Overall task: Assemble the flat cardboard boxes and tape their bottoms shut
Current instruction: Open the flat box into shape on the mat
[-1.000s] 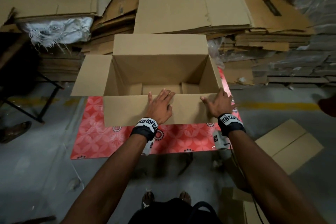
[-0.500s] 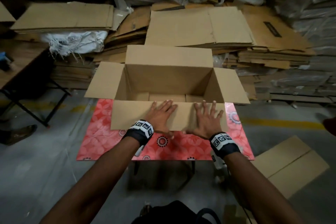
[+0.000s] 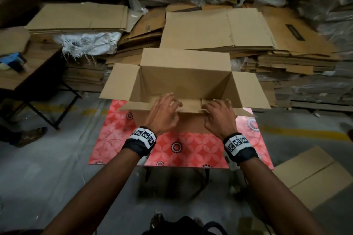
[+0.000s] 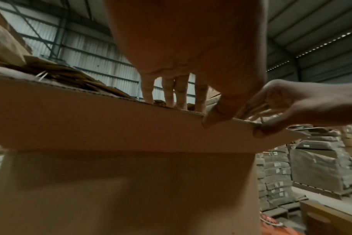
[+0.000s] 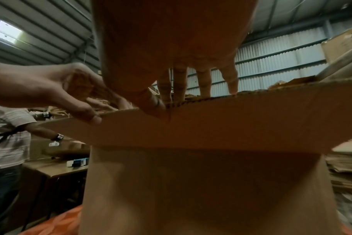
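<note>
An open brown cardboard box (image 3: 183,82) stands on a red patterned table (image 3: 118,139), with its four top flaps spread outward. The near flap (image 3: 133,106) sticks out toward me, roughly level. My left hand (image 3: 170,107) grips that flap's edge near the middle, fingers over the top and thumb on the outer face. My right hand (image 3: 215,109) pinches the same edge just to the right. The left wrist view shows the flap (image 4: 90,124) with both thumbs against it; the right wrist view shows the same flap (image 5: 251,119).
Tall stacks of flat cardboard (image 3: 215,28) crowd the floor behind the box. A folded box (image 3: 315,175) lies on the floor at right. A dark side table (image 3: 24,74) stands at left, with another person (image 5: 6,135) beside it.
Both hands lay flat on the hanging near flap before. Now they grip its edge, and the flap has swung up toward level.
</note>
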Motion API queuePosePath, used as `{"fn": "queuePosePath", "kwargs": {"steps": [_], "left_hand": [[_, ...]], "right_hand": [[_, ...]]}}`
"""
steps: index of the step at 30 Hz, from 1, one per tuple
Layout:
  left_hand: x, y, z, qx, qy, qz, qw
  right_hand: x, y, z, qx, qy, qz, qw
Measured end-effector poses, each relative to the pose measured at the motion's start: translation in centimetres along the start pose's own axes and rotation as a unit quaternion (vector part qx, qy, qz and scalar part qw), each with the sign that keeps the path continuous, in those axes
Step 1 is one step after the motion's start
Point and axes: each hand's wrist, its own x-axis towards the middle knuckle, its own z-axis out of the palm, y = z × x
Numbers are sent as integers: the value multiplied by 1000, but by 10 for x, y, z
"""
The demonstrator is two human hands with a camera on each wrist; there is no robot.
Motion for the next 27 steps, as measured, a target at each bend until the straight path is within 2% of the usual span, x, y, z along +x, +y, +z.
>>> {"fn": "queuePosePath", "kwargs": {"steps": [4, 6, 8, 11, 15, 18, 20, 21, 22, 24, 27], "left_hand": [[19, -3, -10, 129, 81, -12, 988], [23, -6, -12, 184, 78, -21, 980], [26, -11, -9, 200, 41, -21, 979], [25, -22, 4, 192, -58, -85, 976], [0, -36, 30, 143, -129, -194, 962], [-22, -47, 46, 110, -124, -214, 963], [-33, -52, 55, 82, -85, -245, 962], [-36, -52, 57, 61, -53, -281, 956], [-41, -54, 62, 37, -17, -327, 944], [-47, -57, 70, -29, 28, -434, 900], [-59, -72, 84, -108, 53, -543, 831]], "right_hand": [[26, 6, -3, -13, 103, 14, 994], [36, 6, -3, -42, 143, 53, 987], [43, 5, -2, -91, 153, 96, 979], [48, 5, 6, -111, 122, 130, 978], [27, 16, 40, -22, 63, 190, 980], [0, 26, 67, 33, 6, 244, 969], [-13, 34, 81, 77, -19, 298, 951], [-17, 37, 85, 100, -21, 328, 939], [-20, 41, 89, 122, -17, 358, 925], [-22, 48, 95, 160, -2, 422, 892], [-19, 59, 104, 200, -4, 508, 838]]}}
